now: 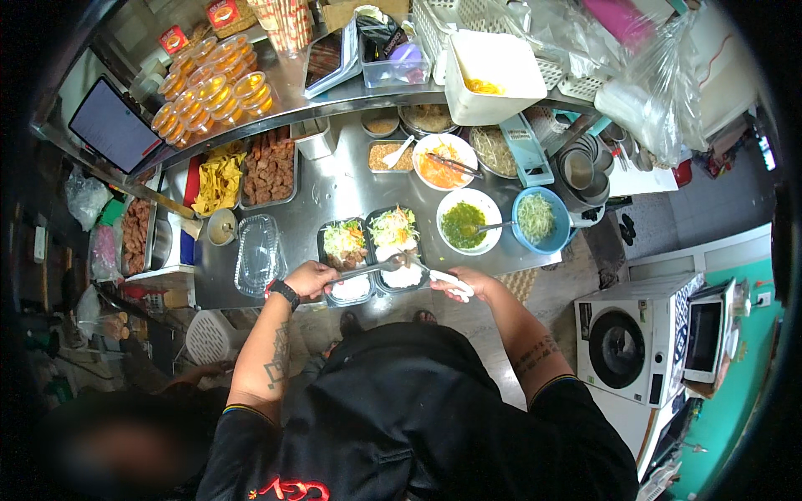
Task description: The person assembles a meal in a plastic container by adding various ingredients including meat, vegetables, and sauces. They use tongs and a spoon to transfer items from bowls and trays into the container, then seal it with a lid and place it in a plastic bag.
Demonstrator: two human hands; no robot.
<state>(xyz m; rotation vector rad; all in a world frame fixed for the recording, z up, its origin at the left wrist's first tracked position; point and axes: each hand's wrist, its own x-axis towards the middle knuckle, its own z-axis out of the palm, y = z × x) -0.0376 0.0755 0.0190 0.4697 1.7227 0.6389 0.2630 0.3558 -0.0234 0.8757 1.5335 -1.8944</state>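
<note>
Closed around metal tongs [368, 269], the left hand [311, 279] kept its grip tight, tips over the right black meal tray [396, 250]. Beside it, the right hand [455, 282] gripped a white utensil [447, 281] against the tray's near edge on the steel tabletop [334, 192], probably steadying rice there; a green sauce bowl [468, 221] stood near.

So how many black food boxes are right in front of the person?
2: the left black box by the left hand, the right black box beside it, near the right hand. None looks hidden.

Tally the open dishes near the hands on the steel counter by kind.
Black meal trays: 2
White bowls: 2
Blue bowl: 1
Clear plastic lid: 1
Total: 6
</note>
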